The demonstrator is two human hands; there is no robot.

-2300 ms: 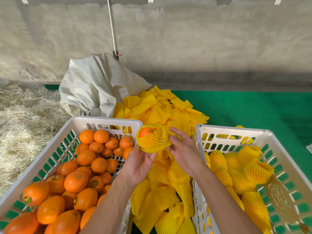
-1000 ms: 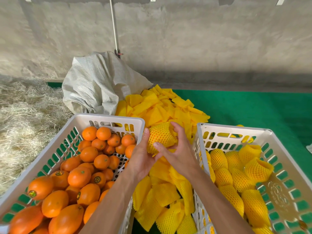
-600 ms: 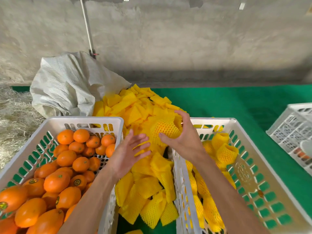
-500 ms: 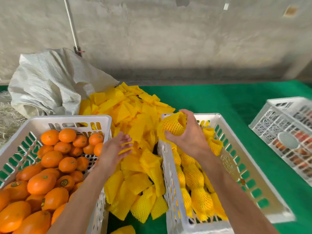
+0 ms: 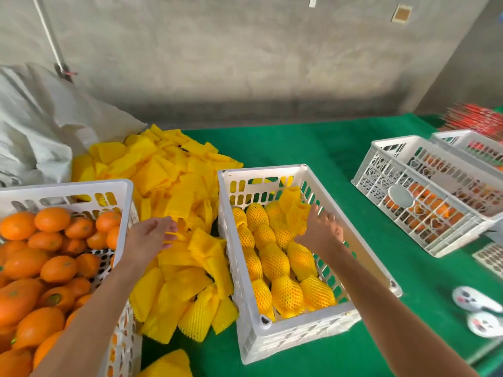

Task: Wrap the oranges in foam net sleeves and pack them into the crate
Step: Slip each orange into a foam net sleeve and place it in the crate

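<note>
Green table [image 5: 313, 148] lies bare beyond the crate [image 5: 299, 326]; right hand [image 5: 321, 229] is curled on a sleeved orange [image 5: 298, 216], left hand [image 5: 148, 236] spread.

The wrapped orange [image 5: 298, 213] is out of the left hand [image 5: 148, 238] now and down inside the crate [image 5: 272, 330], carried across by the right hand [image 5: 319, 232], which rests on it at the far end of the packed rows. The left hand, earlier cupping the fruit from below, hangs free with fingers loose over the sleeves [image 5: 174, 191]. The view has swung right, and two more crates [image 5: 424, 197] now show.
</note>
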